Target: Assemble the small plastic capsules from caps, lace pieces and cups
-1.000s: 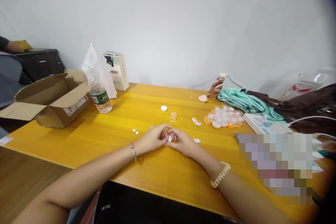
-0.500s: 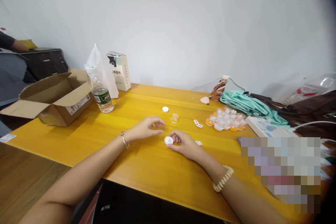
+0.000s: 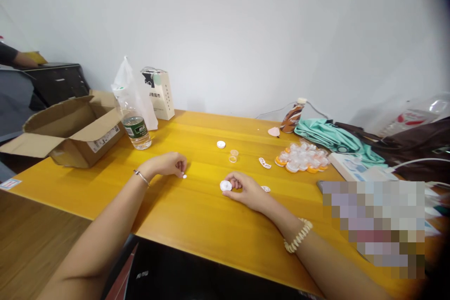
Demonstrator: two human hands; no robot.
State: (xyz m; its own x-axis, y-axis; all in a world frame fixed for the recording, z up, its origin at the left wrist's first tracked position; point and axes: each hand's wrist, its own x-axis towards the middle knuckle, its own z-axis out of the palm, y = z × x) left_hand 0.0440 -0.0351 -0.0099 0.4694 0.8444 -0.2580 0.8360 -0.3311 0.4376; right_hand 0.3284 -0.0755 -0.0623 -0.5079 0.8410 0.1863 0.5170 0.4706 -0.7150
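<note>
A white round disc (image 3: 225, 186) is pinched between the thumb and fingers of my right hand (image 3: 247, 191), its face turned up. Farther left, my left hand (image 3: 169, 165) is closed, its fingertips low over the table at a small white round piece (image 3: 184, 176). Beyond my hands lie another white disc (image 3: 221, 144) and a small clear cup (image 3: 233, 156) with a rim. To the right are a curved white plate with holes (image 3: 265, 163) and a second holed white piece (image 3: 266, 189), partly hidden by my right hand.
Clear-and-orange pieces (image 3: 302, 156) cluster at the right, near a brown drink bottle (image 3: 292, 116) and green cloth (image 3: 337, 140). An open cardboard box (image 3: 94, 138), a water bottle (image 3: 138, 132) and a paper bag (image 3: 163, 96) stand left. Another person's arm (image 3: 21, 58) shows far left.
My left hand has moved left, away from my right hand, down to the small white piece, and its fingers have closed. My right hand keeps the disc in nearly the same place.
</note>
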